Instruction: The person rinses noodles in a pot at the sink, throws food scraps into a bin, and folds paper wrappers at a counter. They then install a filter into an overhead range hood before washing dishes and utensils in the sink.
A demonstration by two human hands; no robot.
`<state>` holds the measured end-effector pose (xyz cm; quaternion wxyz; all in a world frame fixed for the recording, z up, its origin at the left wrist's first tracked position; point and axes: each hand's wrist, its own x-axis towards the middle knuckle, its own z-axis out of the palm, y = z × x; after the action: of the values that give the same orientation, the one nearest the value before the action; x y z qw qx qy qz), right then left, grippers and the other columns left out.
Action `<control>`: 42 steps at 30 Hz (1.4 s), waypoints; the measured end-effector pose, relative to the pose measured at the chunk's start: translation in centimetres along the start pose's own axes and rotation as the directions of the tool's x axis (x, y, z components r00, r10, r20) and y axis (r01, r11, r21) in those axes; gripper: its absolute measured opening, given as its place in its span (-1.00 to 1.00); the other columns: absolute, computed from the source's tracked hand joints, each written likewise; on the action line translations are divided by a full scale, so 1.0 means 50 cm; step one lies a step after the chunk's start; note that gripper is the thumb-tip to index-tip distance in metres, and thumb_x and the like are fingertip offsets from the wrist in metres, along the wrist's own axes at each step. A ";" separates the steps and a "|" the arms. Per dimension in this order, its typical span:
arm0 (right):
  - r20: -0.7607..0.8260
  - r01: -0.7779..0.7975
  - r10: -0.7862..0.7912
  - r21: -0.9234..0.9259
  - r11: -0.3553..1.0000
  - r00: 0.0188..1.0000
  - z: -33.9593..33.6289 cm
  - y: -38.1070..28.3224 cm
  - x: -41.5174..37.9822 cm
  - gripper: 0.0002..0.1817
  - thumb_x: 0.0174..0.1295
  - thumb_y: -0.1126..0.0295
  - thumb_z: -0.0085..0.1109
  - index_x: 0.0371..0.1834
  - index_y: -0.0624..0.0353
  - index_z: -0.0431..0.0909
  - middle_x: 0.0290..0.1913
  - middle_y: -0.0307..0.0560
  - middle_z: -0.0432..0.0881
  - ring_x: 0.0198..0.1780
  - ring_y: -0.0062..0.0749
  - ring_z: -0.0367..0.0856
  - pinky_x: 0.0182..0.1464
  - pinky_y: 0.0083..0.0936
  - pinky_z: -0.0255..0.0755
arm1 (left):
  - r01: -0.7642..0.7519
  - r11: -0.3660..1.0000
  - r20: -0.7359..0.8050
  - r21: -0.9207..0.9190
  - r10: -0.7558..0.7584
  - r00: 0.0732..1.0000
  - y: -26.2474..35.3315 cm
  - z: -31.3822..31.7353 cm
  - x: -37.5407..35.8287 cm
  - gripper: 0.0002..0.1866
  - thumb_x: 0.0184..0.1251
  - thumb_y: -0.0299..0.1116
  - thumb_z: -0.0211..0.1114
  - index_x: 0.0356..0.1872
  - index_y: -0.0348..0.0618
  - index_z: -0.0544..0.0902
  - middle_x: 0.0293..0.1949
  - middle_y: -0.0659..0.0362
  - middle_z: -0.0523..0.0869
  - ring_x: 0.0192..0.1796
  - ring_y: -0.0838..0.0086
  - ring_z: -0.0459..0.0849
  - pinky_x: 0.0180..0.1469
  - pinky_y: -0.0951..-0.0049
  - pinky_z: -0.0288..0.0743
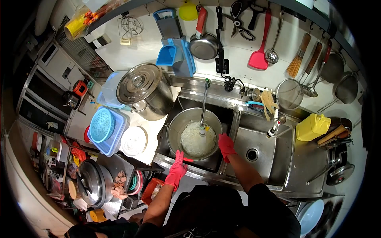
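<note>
A large metal pot [172,135] stands in the left sink basin, below a tall faucet [204,99]. Water runs from the faucet's nozzle into pale, whitish contents [194,144] whose kind I cannot make out. My left hand [176,171], in a pinkish-red rubber glove, is at the pot's lower left rim with its fingers stretched out. In a matching glove, my right hand [227,148] is closed at the right side of the rim; part of its fingers is hidden.
The right sink basin [254,135] has a round drain. A tall lidded stockpot [152,105] stands left of the sink, near a blue basket [102,125] and a white round container [134,141]. A yellow jug [313,127] stands at right. Utensils hang along the wall.
</note>
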<state>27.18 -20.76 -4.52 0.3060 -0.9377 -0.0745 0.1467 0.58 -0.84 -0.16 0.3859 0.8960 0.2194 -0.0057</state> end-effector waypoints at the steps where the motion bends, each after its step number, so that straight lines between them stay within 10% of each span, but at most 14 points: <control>1: 0.000 -0.001 0.001 0.002 1.000 1.000 0.000 0.000 0.000 -0.46 0.49 -0.06 -0.20 -0.05 0.21 0.58 -0.05 0.31 0.70 0.00 0.31 0.65 0.04 0.16 0.50 | -0.003 1.000 -0.005 0.002 0.003 1.000 -0.002 0.001 0.000 -0.01 0.09 -0.65 0.26 0.62 -0.14 0.06 0.65 -0.18 -0.15 0.67 0.06 -0.02 0.55 0.40 0.17; 42: 0.002 0.043 -0.043 -0.030 0.999 0.999 0.006 -0.012 -0.007 -0.48 0.50 -0.02 -0.21 -0.04 0.24 0.56 -0.07 0.30 0.70 0.00 0.30 0.65 0.04 0.16 0.49 | -0.005 0.998 0.041 0.060 0.003 0.999 0.005 -0.024 -0.006 0.02 0.17 -0.60 0.32 0.64 -0.17 -0.06 0.65 -0.17 -0.19 0.67 0.09 -0.03 0.57 0.45 0.10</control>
<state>26.73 -20.22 -4.31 0.2952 -0.9402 -0.0970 0.1394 0.25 -0.29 0.91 0.3634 0.9073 0.2094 -0.0297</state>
